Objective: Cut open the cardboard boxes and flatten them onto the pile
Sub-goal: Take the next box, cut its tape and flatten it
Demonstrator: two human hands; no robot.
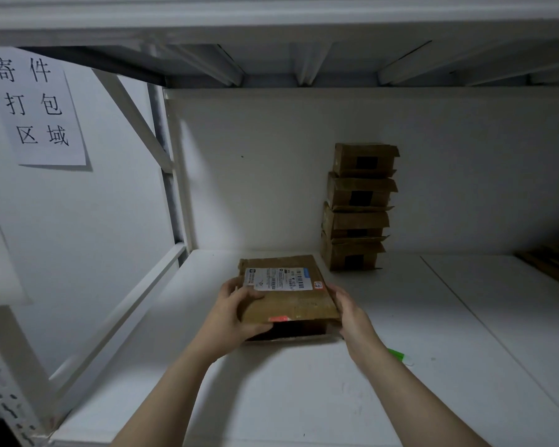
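Cardboard box [288, 296] lies just in front of the stack [359, 208], open end toward the person. Left hand [239, 309] and right hand [349, 312] curl their fingers round its sides. Green tool [399, 354] lies nearer the right hand.

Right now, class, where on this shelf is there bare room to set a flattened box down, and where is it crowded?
Bare shelf lies in front of the held box, left of it up to the frame rail, and right of the green tool towards the dark pile. Crowded: the stack of boxes just behind.
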